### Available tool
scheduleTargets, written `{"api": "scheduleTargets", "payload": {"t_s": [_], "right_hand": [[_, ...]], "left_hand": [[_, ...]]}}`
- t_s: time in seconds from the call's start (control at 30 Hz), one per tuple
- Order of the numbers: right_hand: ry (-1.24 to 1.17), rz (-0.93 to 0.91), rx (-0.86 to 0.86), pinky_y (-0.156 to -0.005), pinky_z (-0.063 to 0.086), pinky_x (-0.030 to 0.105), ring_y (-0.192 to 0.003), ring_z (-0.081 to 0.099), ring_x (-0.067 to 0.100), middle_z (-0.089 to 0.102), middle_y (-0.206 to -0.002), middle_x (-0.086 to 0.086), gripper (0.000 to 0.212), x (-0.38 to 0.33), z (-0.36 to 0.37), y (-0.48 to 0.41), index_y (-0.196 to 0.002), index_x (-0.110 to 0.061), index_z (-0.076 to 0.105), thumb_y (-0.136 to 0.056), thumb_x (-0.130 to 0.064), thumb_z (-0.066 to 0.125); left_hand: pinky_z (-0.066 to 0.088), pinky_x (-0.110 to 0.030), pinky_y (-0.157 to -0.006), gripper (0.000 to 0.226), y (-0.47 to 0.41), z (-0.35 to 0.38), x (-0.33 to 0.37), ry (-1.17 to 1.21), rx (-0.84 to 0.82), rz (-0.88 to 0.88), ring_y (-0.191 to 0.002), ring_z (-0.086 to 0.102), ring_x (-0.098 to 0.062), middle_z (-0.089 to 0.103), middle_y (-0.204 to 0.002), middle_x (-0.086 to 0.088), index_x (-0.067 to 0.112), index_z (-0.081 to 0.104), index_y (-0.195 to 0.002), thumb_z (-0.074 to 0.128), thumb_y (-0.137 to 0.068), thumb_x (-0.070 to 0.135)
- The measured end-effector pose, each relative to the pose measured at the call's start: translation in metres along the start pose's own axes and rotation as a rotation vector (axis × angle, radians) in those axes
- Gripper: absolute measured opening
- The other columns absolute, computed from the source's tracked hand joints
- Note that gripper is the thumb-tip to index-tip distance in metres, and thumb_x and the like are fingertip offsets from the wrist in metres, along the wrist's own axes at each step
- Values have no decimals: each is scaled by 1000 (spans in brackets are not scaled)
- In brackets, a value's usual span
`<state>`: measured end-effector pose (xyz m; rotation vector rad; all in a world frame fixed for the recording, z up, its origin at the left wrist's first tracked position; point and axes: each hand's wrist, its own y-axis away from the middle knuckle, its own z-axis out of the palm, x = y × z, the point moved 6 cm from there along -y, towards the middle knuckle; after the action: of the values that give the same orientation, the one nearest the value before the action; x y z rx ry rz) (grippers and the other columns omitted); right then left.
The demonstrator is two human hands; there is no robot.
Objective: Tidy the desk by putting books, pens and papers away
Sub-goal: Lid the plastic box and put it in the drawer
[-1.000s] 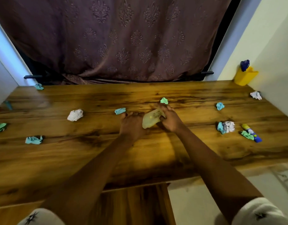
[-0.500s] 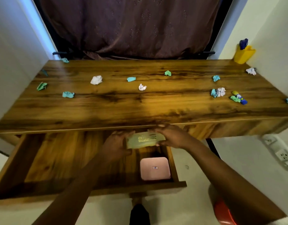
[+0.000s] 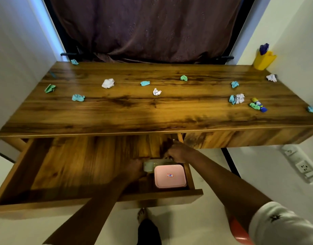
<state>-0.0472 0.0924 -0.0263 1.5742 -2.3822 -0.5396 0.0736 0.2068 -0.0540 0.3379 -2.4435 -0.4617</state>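
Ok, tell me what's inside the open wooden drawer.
A pink lidded box and a pale green case, gripped by both hands, left hand and right hand. Their contents are hidden.

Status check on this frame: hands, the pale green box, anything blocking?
Both hands, left and right, on pale green box, low in open drawer. Pink box directly beside it. Paper scraps remain on desk.

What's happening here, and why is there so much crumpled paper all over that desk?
A person is tidying a wooden desk. Both hands are down in the open drawer: the left hand and right hand hold a pale greenish box between them, just behind a pink box lying in the drawer's right corner. The desktop is far from done: crumpled paper balls in white, blue and green lie scattered, a glue stick lies near the right end, and a yellow pen cup stands in the far right corner.
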Motion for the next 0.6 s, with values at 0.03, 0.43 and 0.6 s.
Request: {"api": "scheduleTargets", "payload": {"t_s": [0.03, 0.43, 0.6], "right_hand": [[16, 6, 18, -117, 3, 42, -134, 37, 19, 57, -132, -1, 41, 2, 1, 2, -127, -28, 56, -91, -9, 50], [-423, 298, 557, -116, 16, 31, -137, 35, 18, 48, -141, 1, 40, -19, 29, 84, -131, -19, 53, -92, -14, 48], [-579, 404, 669, -106, 33, 28, -126, 46, 23, 55, -133, 7, 38, -37, 39, 107, -126, -15, 57, -92, -20, 41]], "left_hand": [[36, -28, -103, 65, 0, 1, 1, 2, 9, 8, -129, 46, -21, 45, -144, -6, 20, 35, -144, 66, -87, 21], [41, -33, -99, 50, 79, -2, 4, -4, 368, -55, -120, 52, -23, 52, -137, -4, 20, 39, -142, 50, -95, 35], [39, -36, -101, 43, 91, 22, 21, -85, 405, -20, -124, 49, -21, 53, -136, 1, 27, 47, -137, 50, -94, 37]]}}
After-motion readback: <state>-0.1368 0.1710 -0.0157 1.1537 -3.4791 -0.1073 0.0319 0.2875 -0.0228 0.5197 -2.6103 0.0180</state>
